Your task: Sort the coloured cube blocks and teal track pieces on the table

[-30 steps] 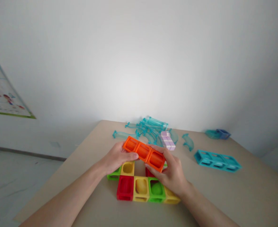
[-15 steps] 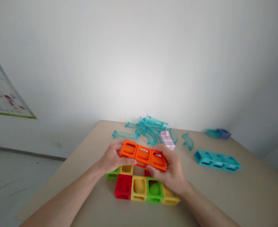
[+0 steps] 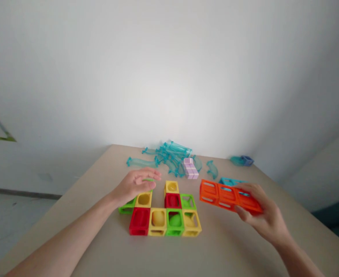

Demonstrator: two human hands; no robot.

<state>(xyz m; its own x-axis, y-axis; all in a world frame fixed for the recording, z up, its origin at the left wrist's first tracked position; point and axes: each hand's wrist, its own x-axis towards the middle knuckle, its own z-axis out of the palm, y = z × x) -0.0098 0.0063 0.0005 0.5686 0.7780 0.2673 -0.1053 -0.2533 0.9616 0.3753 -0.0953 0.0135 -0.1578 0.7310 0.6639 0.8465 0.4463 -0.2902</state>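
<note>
My right hand (image 3: 261, 215) grips one end of an orange row of three joined open-frame blocks (image 3: 227, 195), held above the table right of the middle. My left hand (image 3: 137, 186) is open, fingers stretched out and holding nothing, over the far left part of a group of cube blocks. That group lies on the table in red (image 3: 139, 221), yellow (image 3: 157, 221) and green (image 3: 175, 221) cubes with a gap in its middle. Behind the orange row, partly hidden by it and my right hand, lies a turquoise row of blocks (image 3: 228, 181).
Translucent teal track pieces (image 3: 172, 154) are heaped at the back of the table (image 3: 169, 254) by the wall. A pale purple block piece (image 3: 190, 169) lies before them, a curved teal piece (image 3: 212, 169) to its right. A dark blue block (image 3: 247, 161) sits at the far right.
My left hand has let go of the orange row. My right hand has carried it rightward, towards the turquoise row. The view has shifted, and more of the cube group shows.
</note>
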